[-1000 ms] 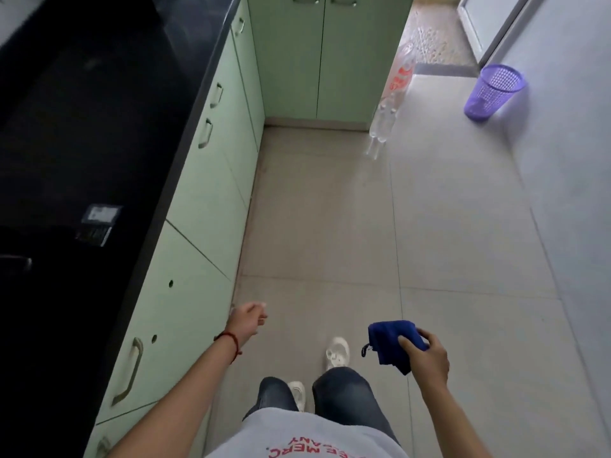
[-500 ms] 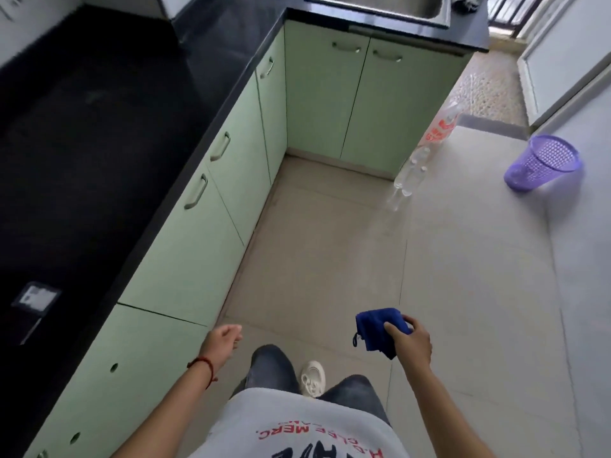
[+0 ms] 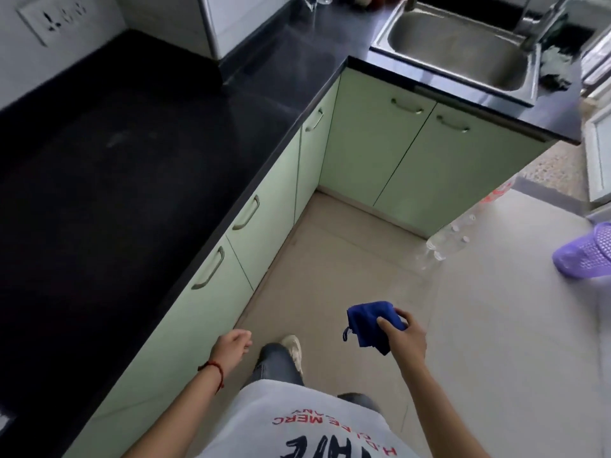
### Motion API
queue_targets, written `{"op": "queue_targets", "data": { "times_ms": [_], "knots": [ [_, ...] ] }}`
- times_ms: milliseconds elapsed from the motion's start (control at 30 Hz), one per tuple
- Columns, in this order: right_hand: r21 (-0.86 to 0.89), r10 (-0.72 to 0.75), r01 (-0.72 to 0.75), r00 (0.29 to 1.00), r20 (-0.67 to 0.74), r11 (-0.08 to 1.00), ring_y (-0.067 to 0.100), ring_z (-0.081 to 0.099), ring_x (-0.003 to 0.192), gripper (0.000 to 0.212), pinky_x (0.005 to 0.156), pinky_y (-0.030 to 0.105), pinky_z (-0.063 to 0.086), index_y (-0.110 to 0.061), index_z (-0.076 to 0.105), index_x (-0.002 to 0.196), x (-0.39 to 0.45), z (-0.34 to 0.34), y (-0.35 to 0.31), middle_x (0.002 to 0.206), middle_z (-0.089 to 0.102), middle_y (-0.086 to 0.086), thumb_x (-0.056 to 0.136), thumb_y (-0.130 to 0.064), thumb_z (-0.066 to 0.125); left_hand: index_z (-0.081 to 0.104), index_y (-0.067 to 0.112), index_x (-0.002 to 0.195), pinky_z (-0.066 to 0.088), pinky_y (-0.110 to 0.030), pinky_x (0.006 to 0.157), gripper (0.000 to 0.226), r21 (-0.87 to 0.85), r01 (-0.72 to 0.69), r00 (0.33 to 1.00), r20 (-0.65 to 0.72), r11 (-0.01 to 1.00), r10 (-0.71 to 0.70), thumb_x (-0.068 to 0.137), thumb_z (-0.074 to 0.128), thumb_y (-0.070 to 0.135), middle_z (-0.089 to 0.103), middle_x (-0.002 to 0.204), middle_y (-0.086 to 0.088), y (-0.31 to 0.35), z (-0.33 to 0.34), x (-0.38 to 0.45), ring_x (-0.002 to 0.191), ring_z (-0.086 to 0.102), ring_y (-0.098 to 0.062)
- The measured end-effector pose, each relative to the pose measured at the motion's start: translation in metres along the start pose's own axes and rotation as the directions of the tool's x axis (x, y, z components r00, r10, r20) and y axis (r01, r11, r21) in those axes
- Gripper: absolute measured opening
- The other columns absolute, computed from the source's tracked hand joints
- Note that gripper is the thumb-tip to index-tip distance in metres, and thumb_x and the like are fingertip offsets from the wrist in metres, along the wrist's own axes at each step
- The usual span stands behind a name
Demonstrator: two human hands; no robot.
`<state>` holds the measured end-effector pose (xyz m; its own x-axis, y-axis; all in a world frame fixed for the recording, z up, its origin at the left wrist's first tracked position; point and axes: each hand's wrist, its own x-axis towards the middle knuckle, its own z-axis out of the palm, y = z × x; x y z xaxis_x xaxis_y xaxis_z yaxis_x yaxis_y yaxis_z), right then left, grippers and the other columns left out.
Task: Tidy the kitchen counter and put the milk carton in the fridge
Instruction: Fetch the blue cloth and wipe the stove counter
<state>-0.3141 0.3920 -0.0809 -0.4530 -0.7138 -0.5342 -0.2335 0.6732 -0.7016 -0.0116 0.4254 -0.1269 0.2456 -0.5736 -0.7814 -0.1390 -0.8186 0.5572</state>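
We stand beside the black counter [image 3: 139, 180], a glossy L-shaped slab (bare along our stretch) over smooth pale-green cabinets [image 3: 413, 166] with curved metal handles, and at its far end sits a steel sink [image 3: 463, 51]. Over the beige tiled floor [image 3: 496, 325], near a purple mesh basket [image 3: 587, 256] at the right edge, our right hand [image 3: 401, 337] is held out at waist height, thumb and fingers pinching a crumpled blue cloth [image 3: 370, 320] with a small loop dangling. Our left hand [image 3: 229, 350], a red thread at the wrist, hangs near the cabinets with fingers loosely curled, holding nothing.
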Motion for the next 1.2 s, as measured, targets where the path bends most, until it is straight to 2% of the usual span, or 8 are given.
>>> {"op": "queue_targets", "data": {
  "times_ms": [133, 267, 467, 567, 833, 967, 1100, 1200],
  "knots": [
    [0.011, -0.028, 0.028, 1.0, 0.003, 1.0, 0.027, 0.064, 0.088, 0.034, 0.081, 0.043, 0.054, -0.021, 0.059, 0.107, 0.032, 0.008, -0.036, 0.097, 0.068, 0.009, 0.074, -0.018, 0.068, 0.06, 0.026, 0.071, 0.047, -0.034, 0.082, 0.019, 0.116, -0.19, 0.98, 0.086, 0.975, 0.18, 0.069, 0.048, 0.04, 0.066, 0.084, -0.006, 0.091, 0.014, 0.021, 0.09, 0.061, -0.025],
    [0.063, -0.047, 0.046, 0.999, 0.026, 0.997, 0.026, 0.063, 0.086, 0.035, 0.074, 0.037, 0.051, -0.019, 0.059, 0.11, 0.059, 0.019, -0.075, 0.095, 0.067, 0.009, 0.076, -0.016, 0.067, 0.061, 0.013, 0.109, 0.043, -0.023, 0.084, 0.025, 0.223, -0.414, 0.91, 0.095, 0.883, 0.403, 0.089, 0.051, 0.024, 0.064, 0.104, -0.004, 0.168, 0.013, 0.028, 0.096, 0.057, -0.015],
    [0.133, -0.197, 0.178, 0.97, 0.143, 0.975, 0.021, 0.061, 0.086, 0.035, 0.069, 0.028, 0.048, -0.015, 0.058, 0.111, 0.103, 0.06, -0.161, 0.098, 0.064, 0.006, 0.077, -0.012, 0.068, 0.059, 0.007, 0.113, 0.04, -0.023, 0.09, 0.048, 0.44, -0.595, 0.689, -0.154, 0.673, 0.709, 0.083, 0.037, 0.037, 0.063, 0.112, -0.01, 0.216, -0.022, 0.038, 0.104, 0.058, -0.021],
    [0.177, -0.302, 0.266, 0.927, 0.221, 0.948, 0.021, 0.06, 0.084, 0.036, 0.07, 0.028, 0.048, -0.013, 0.059, 0.111, 0.12, 0.089, -0.218, 0.098, 0.064, 0.007, 0.076, -0.009, 0.069, 0.061, 0.004, 0.11, 0.045, -0.031, 0.091, 0.046, 0.522, -0.508, 0.61, -0.343, 0.685, 0.714, 0.083, 0.038, 0.033, 0.065, 0.11, -0.013, 0.219, -0.047, 0.056, 0.103, 0.059, -0.027],
    [0.236, -0.514, 0.463, 0.692, 0.507, 0.855, 0.002, 0.064, 0.071, 0.032, 0.062, 0.01, 0.053, -0.017, 0.061, 0.106, 0.142, 0.181, -0.359, 0.086, 0.066, -0.002, 0.077, -0.009, 0.069, 0.053, 0.005, 0.122, 0.037, -0.05, 0.101, 0.047, 0.4, -0.089, 0.591, -0.716, 0.912, 0.371, 0.085, 0.045, 0.032, 0.05, 0.135, -0.018, 0.211, -0.099, 0.086, 0.127, 0.043, -0.036],
    [0.2, -0.509, 0.517, 0.571, 0.644, 0.832, 0.015, 0.063, 0.081, 0.032, 0.07, 0.022, 0.056, -0.02, 0.061, 0.106, 0.131, 0.24, -0.395, 0.088, 0.065, -0.001, 0.077, -0.011, 0.07, 0.045, 0.007, 0.13, 0.03, -0.053, 0.108, 0.047, 0.347, 0.085, 0.61, -0.759, 0.934, 0.227, 0.089, 0.051, 0.028, 0.037, 0.145, -0.016, 0.197, -0.111, 0.094, 0.135, 0.033, -0.034],
    [0.151, -0.45, 0.541, 0.478, 0.754, 0.827, 0.021, 0.062, 0.093, 0.032, 0.083, 0.036, 0.054, -0.024, 0.058, 0.107, 0.111, 0.292, -0.405, 0.1, 0.064, 0.005, 0.078, -0.015, 0.069, 0.04, 0.014, 0.134, 0.026, -0.05, 0.11, 0.057, 0.387, 0.162, 0.615, -0.759, 0.908, 0.213, 0.087, 0.025, 0.045, 0.036, 0.147, -0.01, 0.183, -0.112, 0.092, 0.137, 0.031, -0.028],
    [0.034, -0.42, 0.654, 0.444, 0.792, 0.756, 0.023, 0.058, 0.104, 0.039, 0.091, 0.039, 0.049, -0.02, 0.054, 0.118, 0.098, 0.326, -0.406, 0.11, 0.061, 0.004, 0.081, -0.018, 0.066, 0.041, 0.015, 0.133, 0.029, -0.05, 0.108, 0.059, 0.386, 0.182, 0.625, -0.756, 0.904, 0.197, 0.086, 0.023, 0.046, 0.038, 0.146, -0.01, 0.18, -0.115, 0.092, 0.136, 0.033, -0.028]
  ]
}}
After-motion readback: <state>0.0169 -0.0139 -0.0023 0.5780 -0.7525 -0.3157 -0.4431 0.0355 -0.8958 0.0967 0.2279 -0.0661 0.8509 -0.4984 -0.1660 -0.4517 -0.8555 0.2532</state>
